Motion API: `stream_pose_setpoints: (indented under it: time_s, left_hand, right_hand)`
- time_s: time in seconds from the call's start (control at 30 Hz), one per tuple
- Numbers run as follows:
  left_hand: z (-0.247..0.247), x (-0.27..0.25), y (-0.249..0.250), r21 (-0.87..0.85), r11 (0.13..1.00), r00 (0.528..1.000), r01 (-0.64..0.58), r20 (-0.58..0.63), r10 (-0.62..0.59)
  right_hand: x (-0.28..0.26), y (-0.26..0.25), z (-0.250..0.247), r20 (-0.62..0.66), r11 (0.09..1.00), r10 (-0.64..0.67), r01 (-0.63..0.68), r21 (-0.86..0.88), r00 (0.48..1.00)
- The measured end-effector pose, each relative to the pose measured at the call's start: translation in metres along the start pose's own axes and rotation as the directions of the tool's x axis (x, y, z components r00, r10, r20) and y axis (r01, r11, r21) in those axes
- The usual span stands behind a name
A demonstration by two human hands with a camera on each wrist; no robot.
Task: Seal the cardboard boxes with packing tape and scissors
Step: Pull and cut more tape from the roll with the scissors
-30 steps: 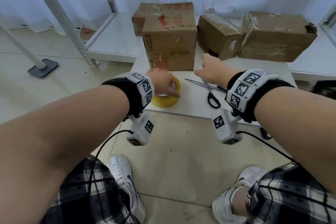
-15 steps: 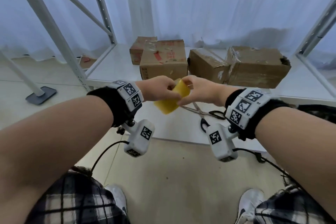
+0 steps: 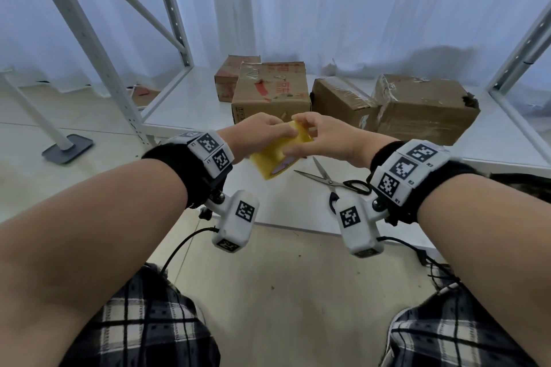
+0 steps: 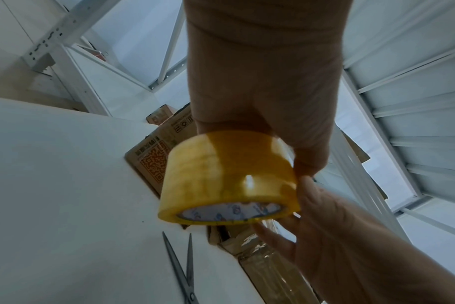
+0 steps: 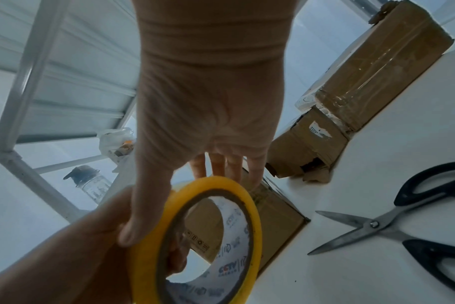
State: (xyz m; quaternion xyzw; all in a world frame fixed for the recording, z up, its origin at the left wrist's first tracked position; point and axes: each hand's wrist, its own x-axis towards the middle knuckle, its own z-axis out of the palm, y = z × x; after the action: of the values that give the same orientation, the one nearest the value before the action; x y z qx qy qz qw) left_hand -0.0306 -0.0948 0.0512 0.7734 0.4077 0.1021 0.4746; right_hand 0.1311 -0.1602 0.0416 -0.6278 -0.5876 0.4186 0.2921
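A: From the head camera, what do the two hands have?

B: Both are on a yellow roll of packing tape (image 3: 275, 155), held up in the air above the near edge of the white table (image 3: 286, 202). The left hand (image 3: 256, 135) wraps its curled fingers over the roll's left side; the right hand (image 3: 325, 140) pinches the roll's upper right edge. Steel scissors with black handles (image 3: 337, 180) lie part-open on the table just right of the roll. Farther back stands a brown cardboard box with red print (image 3: 271, 92), and a taped brown box (image 3: 343, 103) and a larger crumpled brown box (image 3: 426, 110) to its right.

A: And the left wrist view?

B: The left hand (image 4: 265, 82) has a closed grip on the tape roll (image 4: 229, 181) from above. The right hand (image 4: 351, 236) touches the roll's right rim; how its fingers close there I cannot tell. The scissor blades (image 4: 181, 271) lie on the table below.

A: The right wrist view?

B: The right hand (image 5: 208, 115) presses its thumb on the roll's (image 5: 208, 236) yellow edge, fingers behind it. The left hand (image 5: 86, 257) holds the roll's near-left side. The scissors (image 5: 392, 224) rest at right.
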Motion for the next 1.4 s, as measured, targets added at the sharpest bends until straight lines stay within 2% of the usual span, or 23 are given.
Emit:
stream_pose_setpoints:
  time_s: [0.07,0.1,0.2,0.27,0.33,0.4,0.47,0.57,0.67,0.83,0.97,1.1,1.17,1.27,1.4]
  left_hand:
    - [-0.003,-0.002,0.004,-0.077,0.997,0.999,-0.017,-0.042,0.014]
    - [-0.005,-0.003,0.006,-0.116,0.993,0.998,-0.036,-0.064,0.029]
    - [-0.014,-0.002,0.007,-0.144,0.983,0.989,-0.110,-0.111,0.095]
    - [-0.017,-0.001,0.010,-0.060,0.984,0.983,-0.170,-0.079,0.165]
    - [-0.019,-0.002,0.014,0.100,0.962,0.967,-0.253,-0.005,0.255]
    - [-0.017,-0.001,0.014,0.350,0.875,0.940,-0.334,0.063,0.334]
    - [-0.016,0.001,0.010,0.458,0.817,0.931,-0.349,0.071,0.358]
    - [-0.016,0.002,0.009,0.426,0.832,0.917,-0.355,-0.012,0.398]
    - [-0.016,0.003,0.008,0.391,0.831,0.881,-0.396,-0.092,0.463]
    - [-0.014,0.006,0.005,0.384,0.827,0.854,-0.410,-0.157,0.496]
    - [-0.011,0.010,0.005,0.374,0.819,0.848,-0.435,-0.135,0.512]
    - [-0.010,0.015,0.006,0.369,0.844,0.908,-0.389,-0.001,0.419]
    - [-0.010,0.015,0.006,0.341,0.858,0.914,-0.385,0.008,0.407]
    - [-0.010,0.014,0.007,0.302,0.866,0.881,-0.399,-0.134,0.453]
    - [-0.008,0.015,0.007,0.285,0.865,0.835,-0.414,-0.261,0.485]
  right_hand:
    - [0.000,0.002,-0.004,0.054,0.999,0.000,-0.002,0.044,0.999]
    - [0.000,0.004,-0.007,0.041,0.998,-0.014,0.012,0.057,0.999]
    - [0.001,0.006,-0.016,-0.135,0.996,-0.080,0.075,-0.045,0.988]
    - [0.003,0.006,-0.019,-0.204,0.983,-0.136,0.108,-0.146,0.969]
    - [0.005,0.005,-0.019,-0.215,0.971,-0.182,0.140,-0.196,0.959]
    - [0.006,0.002,-0.017,-0.228,0.960,-0.213,0.160,-0.230,0.950]
    - [0.006,-0.001,-0.015,-0.251,0.958,-0.226,0.169,-0.231,0.941]
    - [0.007,0.000,-0.017,-0.297,0.967,-0.209,0.152,-0.204,0.932]
    - [0.008,0.002,-0.018,-0.280,0.978,-0.161,0.116,-0.171,0.946]
    - [0.005,0.002,-0.022,-0.280,0.979,-0.122,0.070,-0.190,0.952]
    - [0.006,-0.001,-0.022,-0.336,0.966,-0.169,0.088,-0.242,0.926]
    - [0.004,-0.008,-0.019,-0.376,0.952,-0.228,0.125,-0.278,0.898]
    - [0.004,-0.012,-0.018,-0.437,0.950,-0.256,0.140,-0.279,0.862]
    - [0.002,-0.016,-0.019,-0.503,0.948,-0.286,0.167,-0.269,0.816]
    - [0.003,-0.013,-0.019,-0.530,0.938,-0.276,0.105,-0.331,0.802]
